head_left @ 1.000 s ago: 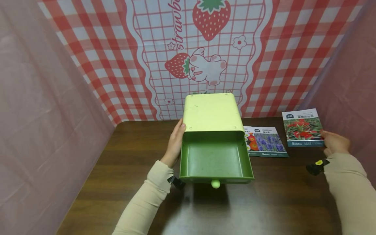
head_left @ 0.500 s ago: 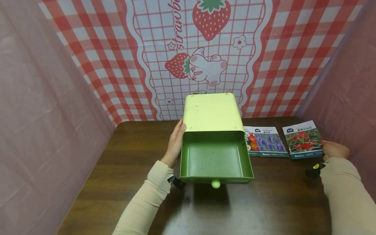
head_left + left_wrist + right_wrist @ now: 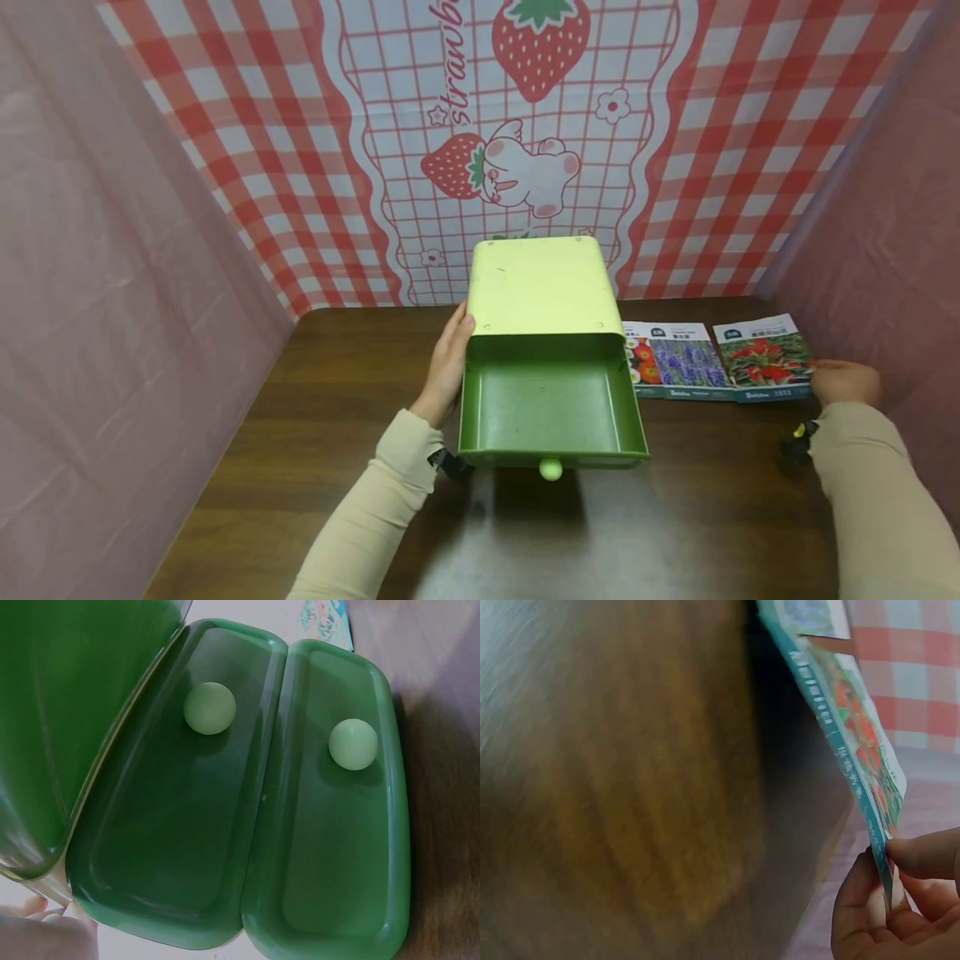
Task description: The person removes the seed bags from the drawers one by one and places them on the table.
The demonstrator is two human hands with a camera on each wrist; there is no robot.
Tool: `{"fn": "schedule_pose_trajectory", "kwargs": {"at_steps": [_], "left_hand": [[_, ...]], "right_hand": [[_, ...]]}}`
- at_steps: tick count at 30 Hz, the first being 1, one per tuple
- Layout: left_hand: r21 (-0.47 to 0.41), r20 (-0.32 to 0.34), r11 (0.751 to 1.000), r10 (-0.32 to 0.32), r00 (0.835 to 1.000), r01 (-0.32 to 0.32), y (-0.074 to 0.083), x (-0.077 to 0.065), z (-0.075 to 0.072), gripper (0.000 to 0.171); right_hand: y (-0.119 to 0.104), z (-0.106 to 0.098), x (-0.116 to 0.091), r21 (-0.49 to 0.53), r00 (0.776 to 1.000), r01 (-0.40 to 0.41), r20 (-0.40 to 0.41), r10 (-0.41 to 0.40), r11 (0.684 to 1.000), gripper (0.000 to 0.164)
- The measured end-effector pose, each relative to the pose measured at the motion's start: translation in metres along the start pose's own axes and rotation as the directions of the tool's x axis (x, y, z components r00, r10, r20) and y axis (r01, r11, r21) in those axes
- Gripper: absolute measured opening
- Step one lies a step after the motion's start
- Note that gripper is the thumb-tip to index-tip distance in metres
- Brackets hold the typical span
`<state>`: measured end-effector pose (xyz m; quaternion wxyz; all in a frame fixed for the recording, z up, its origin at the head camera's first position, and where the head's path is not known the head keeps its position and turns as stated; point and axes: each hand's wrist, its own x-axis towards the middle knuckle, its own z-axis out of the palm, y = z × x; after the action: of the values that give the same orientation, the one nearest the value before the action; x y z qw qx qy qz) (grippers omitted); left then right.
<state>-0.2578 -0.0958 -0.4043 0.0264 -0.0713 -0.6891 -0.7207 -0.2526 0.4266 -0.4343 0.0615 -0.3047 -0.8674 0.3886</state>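
Note:
A pale yellow-green drawer cabinet [image 3: 543,283] stands mid-table with its green top drawer [image 3: 543,404] pulled out. My left hand [image 3: 444,367] rests along the cabinet's left side, fingers fairly straight. In the left wrist view, two lower drawer fronts [image 3: 172,825] with round knobs are flush, and part of the hand [image 3: 49,934] shows at the lower left. My right hand [image 3: 847,382] pinches the right edge of a seed packet with red flowers [image 3: 765,358] between thumb and fingers. That packet is beside a packet with purple flowers [image 3: 688,362], its left edge close to or touching it.
A packet with orange and white flowers [image 3: 643,365] is partly hidden behind the cabinet. The brown wooden table [image 3: 322,433] extends around it. A red-checked strawberry cloth [image 3: 525,125] hangs behind, and pink curtains [image 3: 112,292] flank both sides.
My right hand has brought the red-flower packet toward me and left, from higher on the right to beside the purple-flower packet. My left hand and the cabinet have stayed put.

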Motion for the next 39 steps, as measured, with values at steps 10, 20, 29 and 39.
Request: {"fn": "schedule_pose_trajectory", "kwargs": {"at_steps": [10,20,29,39], "left_hand": [[-0.025,-0.005,1.000,0.006,1.000,-0.006,0.001,0.000,0.001,0.057],[-0.014,-0.009,1.000,0.001,1.000,-0.001,0.000,-0.001,0.001,0.058],[-0.018,0.003,1.000,0.004,1.000,-0.004,-0.002,0.001,0.000,0.058],[-0.021,-0.004,1.000,0.013,1.000,-0.013,0.000,0.000,0.001,0.058]], "right_hand": [[0.002,0.013,0.001,-0.114,0.997,0.080,0.004,-0.080,0.990,0.052],[0.010,0.021,0.007,-0.238,0.984,0.166,0.109,-0.143,0.957,0.054],[0.015,0.025,0.011,-0.335,0.965,0.256,0.141,-0.220,0.907,0.050],[0.016,0.030,0.018,-0.395,0.974,0.207,0.169,-0.150,0.895,0.049]]}}
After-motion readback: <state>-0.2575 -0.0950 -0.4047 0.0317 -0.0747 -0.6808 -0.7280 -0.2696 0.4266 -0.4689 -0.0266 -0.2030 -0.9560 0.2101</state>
